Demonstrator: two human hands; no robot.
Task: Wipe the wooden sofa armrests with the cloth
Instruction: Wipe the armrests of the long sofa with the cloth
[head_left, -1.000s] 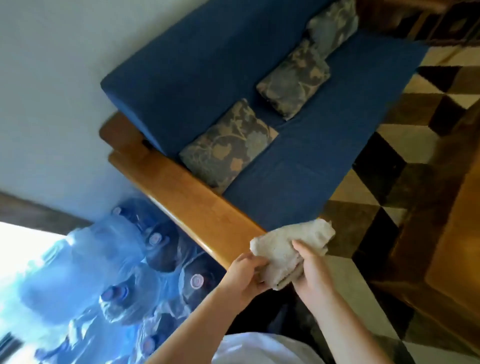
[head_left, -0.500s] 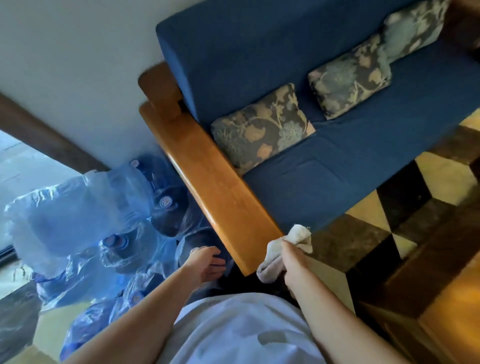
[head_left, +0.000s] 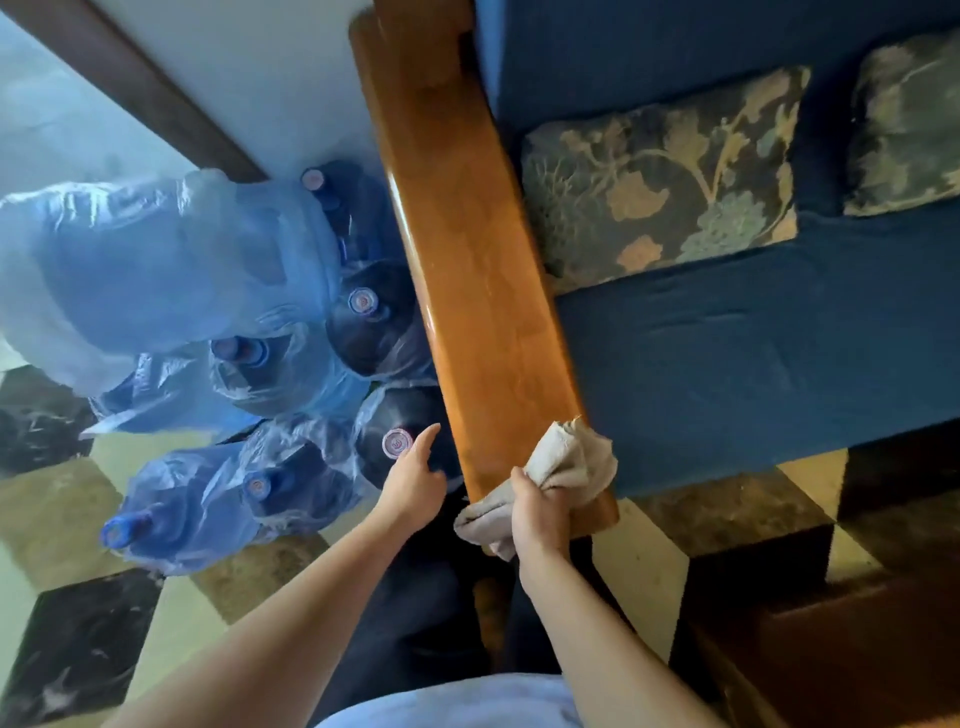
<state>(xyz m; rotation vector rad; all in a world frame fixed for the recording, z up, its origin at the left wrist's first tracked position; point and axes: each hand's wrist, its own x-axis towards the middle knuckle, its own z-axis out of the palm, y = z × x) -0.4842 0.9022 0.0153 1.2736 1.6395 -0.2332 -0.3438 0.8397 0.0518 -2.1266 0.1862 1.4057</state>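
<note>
A glossy wooden sofa armrest runs from the top centre down toward me. A beige cloth lies bunched on its near end, draping over the front edge. My right hand grips the cloth and presses it onto that near end. My left hand hangs just left of the armrest, fingers apart and holding nothing, index finger stretched forward. The armrest's far end meets the sofa's wooden back post.
Blue sofa seat with floral cushions lies right of the armrest. Several plastic-wrapped blue water bottles crowd the floor left of it, against the white wall. Chequered tiles cover the floor. A dark wooden table edge sits bottom right.
My left hand let go of the cloth and moved left of the armrest. My right hand brought the cloth onto the armrest's near end. The view swung so the armrest points straight ahead.
</note>
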